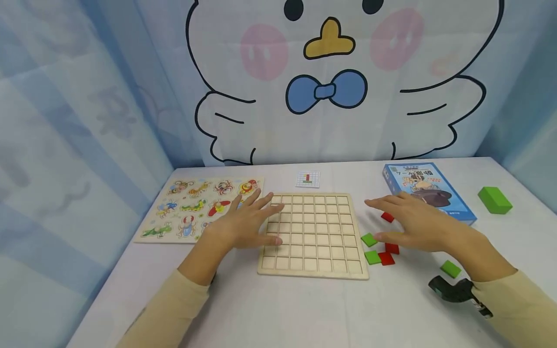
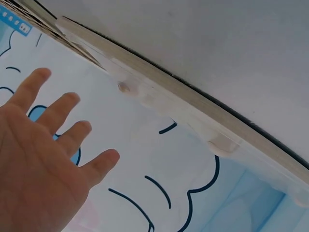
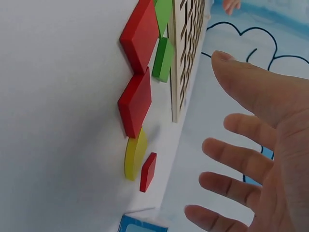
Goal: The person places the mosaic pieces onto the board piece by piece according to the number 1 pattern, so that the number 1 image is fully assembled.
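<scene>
A wooden grid board (image 1: 311, 234) lies flat in the middle of the table. My left hand (image 1: 241, 224) hovers at its left edge with the fingers spread and holds nothing; the left wrist view shows the bare palm of that left hand (image 2: 43, 159). Over the loose tiles on the right is my right hand (image 1: 413, 224), fingers apart, with nothing in it. Below it are red tiles (image 1: 386, 258) and green tiles (image 1: 372, 257). In the right wrist view a yellow tile (image 3: 135, 153) also shows beside a red tile (image 3: 135, 104); from the head, the right hand hides it.
An insect picture puzzle (image 1: 187, 208) lies at the left. A small pattern card (image 1: 307, 179) sits behind the board. At the back right are a blue box (image 1: 435, 188) and a green block (image 1: 495, 200). One green tile (image 1: 450, 268) lies near the right wrist.
</scene>
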Demonstrator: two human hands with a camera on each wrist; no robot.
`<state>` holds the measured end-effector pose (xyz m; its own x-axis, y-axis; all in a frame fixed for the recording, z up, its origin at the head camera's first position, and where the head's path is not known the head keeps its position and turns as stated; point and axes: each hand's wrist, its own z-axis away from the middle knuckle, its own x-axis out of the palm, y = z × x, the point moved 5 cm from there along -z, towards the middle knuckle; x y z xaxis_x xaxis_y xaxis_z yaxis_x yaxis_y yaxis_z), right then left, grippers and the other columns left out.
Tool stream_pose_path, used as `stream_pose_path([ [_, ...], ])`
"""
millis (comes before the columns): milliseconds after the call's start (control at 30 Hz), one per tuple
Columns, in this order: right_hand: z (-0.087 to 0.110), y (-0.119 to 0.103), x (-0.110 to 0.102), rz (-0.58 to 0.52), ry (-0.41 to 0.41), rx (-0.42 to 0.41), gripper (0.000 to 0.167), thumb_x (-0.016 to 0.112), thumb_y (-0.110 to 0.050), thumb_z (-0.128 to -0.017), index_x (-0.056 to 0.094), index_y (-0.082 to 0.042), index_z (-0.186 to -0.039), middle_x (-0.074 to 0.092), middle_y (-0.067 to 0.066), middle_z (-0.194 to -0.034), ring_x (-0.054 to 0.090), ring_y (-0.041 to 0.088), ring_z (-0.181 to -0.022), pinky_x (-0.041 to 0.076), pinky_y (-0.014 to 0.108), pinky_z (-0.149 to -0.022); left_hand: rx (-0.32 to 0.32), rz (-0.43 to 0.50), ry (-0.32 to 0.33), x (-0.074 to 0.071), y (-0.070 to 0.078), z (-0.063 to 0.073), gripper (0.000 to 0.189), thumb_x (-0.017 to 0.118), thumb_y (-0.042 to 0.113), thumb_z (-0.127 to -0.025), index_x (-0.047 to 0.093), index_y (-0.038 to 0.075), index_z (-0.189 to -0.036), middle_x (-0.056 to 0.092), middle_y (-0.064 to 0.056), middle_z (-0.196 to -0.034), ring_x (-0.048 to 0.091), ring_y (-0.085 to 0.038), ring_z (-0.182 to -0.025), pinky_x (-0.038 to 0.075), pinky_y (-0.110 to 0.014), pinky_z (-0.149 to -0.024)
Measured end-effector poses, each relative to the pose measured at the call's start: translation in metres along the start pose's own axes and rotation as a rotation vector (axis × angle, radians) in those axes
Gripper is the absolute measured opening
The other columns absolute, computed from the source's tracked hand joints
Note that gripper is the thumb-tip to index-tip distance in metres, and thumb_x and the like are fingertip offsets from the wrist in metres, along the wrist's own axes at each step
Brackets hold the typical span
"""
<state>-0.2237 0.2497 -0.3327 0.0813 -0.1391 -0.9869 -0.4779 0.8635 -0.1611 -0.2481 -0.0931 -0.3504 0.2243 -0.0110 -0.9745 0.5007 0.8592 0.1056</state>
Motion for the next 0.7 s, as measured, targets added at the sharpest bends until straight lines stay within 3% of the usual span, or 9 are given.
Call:
stream_pose_path([
  [167, 0.009, 0.009, 0.003, -0.07, -0.028, 0.005, 0.079, 0.076, -0.055, -0.088, 0.05, -0.018, -0.153, 0.06, 0.011, -0.143, 0.051, 0.038, -0.131, 0.048, 0.064, -0.1, -0.026, 0.004, -0.042, 0.002, -0.003, 0.008, 0.087, 0.064, 0.068, -0.091, 0.029, 0.034, -0.163, 0.01, -0.004, -0.173, 0.002, -0.034, -0.159, 0.007, -0.069, -0.122],
  [300, 0.015, 0.018, 0.002, -0.151, -0.045, 0.005, 0.074, 0.084, -0.038, -0.086, 0.054, -0.017, -0.15, 0.064, 0.004, -0.135, 0.06, 0.024, -0.111, 0.057, 0.041, -0.087, -0.046, 0.025, -0.066, 0.002, -0.005, 0.014, 0.088, 0.065, 0.066, -0.091, 0.027, 0.033, -0.163, 0.007, -0.005, -0.174, -0.001, -0.035, -0.159, 0.005, -0.068, -0.122],
  [400, 0.019, 0.027, 0.002, -0.203, -0.049, 0.006, 0.065, 0.084, -0.026, -0.086, 0.058, -0.018, -0.145, 0.064, 0.002, -0.138, 0.058, 0.013, -0.096, 0.053, 0.025, -0.071, -0.056, 0.037, -0.07, 0.002, -0.007, 0.016, 0.09, 0.067, 0.066, -0.09, 0.028, 0.033, -0.163, 0.008, -0.006, -0.174, -0.001, -0.036, -0.159, 0.005, -0.069, -0.122],
  [533, 0.026, 0.034, 0.008, -0.263, -0.069, 0.022, 0.057, 0.082, -0.02, -0.088, 0.061, -0.021, -0.14, 0.063, 0.002, -0.138, 0.056, 0.008, -0.088, 0.05, 0.021, -0.066, -0.061, 0.05, -0.087, 0.004, -0.009, 0.019, 0.09, 0.069, 0.066, -0.088, 0.03, 0.032, -0.163, 0.01, -0.006, -0.173, 0.001, -0.036, -0.159, 0.006, -0.069, -0.121],
  [700, 0.03, 0.037, 0.014, -0.268, -0.079, 0.031, 0.054, 0.083, -0.023, -0.088, 0.062, -0.023, -0.137, 0.066, -0.003, -0.124, 0.057, 0.008, -0.086, 0.053, 0.022, -0.068, -0.063, 0.087, -0.104, 0.006, -0.012, 0.022, 0.09, 0.071, 0.065, -0.088, 0.031, 0.032, -0.162, 0.012, -0.005, -0.173, 0.004, -0.035, -0.159, 0.009, -0.069, -0.121],
])
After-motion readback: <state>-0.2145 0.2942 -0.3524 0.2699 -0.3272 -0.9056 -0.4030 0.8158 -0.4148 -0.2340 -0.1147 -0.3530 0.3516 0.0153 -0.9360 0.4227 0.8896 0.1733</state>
